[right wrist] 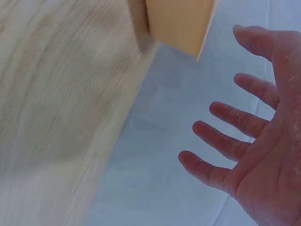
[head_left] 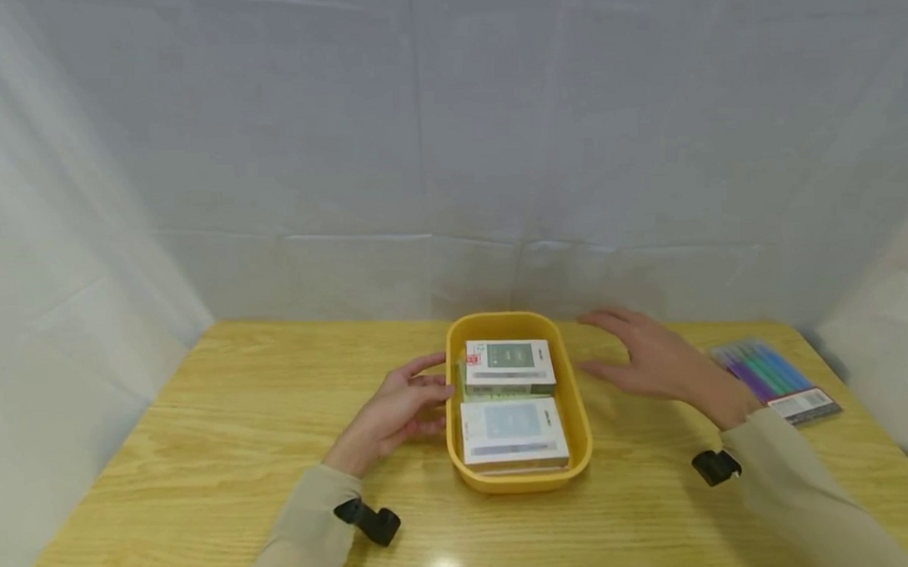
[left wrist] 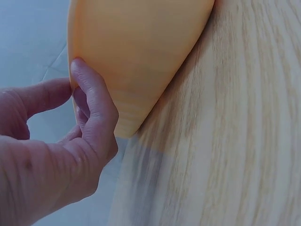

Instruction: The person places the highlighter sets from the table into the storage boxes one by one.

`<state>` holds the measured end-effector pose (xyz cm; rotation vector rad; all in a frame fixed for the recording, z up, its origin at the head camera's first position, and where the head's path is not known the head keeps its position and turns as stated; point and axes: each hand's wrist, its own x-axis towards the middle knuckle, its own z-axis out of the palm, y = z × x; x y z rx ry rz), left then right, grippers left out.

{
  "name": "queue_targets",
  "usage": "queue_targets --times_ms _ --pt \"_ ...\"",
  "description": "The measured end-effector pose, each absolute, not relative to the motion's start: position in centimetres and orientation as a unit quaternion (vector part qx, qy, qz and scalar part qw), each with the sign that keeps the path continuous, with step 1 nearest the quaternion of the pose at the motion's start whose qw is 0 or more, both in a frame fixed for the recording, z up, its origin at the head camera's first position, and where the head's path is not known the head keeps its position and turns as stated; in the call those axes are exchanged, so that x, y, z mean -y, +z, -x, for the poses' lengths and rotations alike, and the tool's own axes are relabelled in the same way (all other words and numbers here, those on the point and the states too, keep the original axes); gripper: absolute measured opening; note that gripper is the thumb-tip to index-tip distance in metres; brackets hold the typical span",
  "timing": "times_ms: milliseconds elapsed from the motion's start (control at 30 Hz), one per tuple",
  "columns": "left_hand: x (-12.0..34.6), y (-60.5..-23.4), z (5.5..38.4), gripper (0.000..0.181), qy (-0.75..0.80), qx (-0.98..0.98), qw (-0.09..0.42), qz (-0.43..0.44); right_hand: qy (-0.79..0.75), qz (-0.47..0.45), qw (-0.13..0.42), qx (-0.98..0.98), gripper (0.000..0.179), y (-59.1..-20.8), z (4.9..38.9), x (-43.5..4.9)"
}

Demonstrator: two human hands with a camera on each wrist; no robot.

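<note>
Pinching the left rim of the yellow bin (head_left: 517,484), the left hand (head_left: 394,411) curls its fingers against the outer wall. The right hand (head_left: 644,356) is off the bin, just beside its other side, fingers spread, so the bin sits between the two. Inside lie a near white box (head_left: 514,431) and a far white box (head_left: 510,365). Past the right wrist, a pack of coloured pens (head_left: 776,381) rests on the wooden table (head_left: 205,459), pale sheeting (head_left: 457,150) behind.

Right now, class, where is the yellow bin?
In the head view, the yellow bin stands on the wooden table, right of centre, between the left hand touching its rim and the right hand.
</note>
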<state>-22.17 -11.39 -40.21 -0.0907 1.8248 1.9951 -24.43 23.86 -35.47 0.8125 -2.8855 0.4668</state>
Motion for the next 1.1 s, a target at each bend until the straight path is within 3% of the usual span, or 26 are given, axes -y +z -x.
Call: queue_targets --times_ms 600,1100 --pt "11.4 -39.9 22.3 0.063 0.721 -0.657 0.217 0.04 0.148 -0.215 0.075 0.962 0.064 -36.8 23.3 -28.7" --pt "11.4 -40.0 22.6 0.063 0.72 -0.659 0.216 0.041 0.103 -0.205 0.124 0.965 0.07 -38.5 22.7 -32.0"
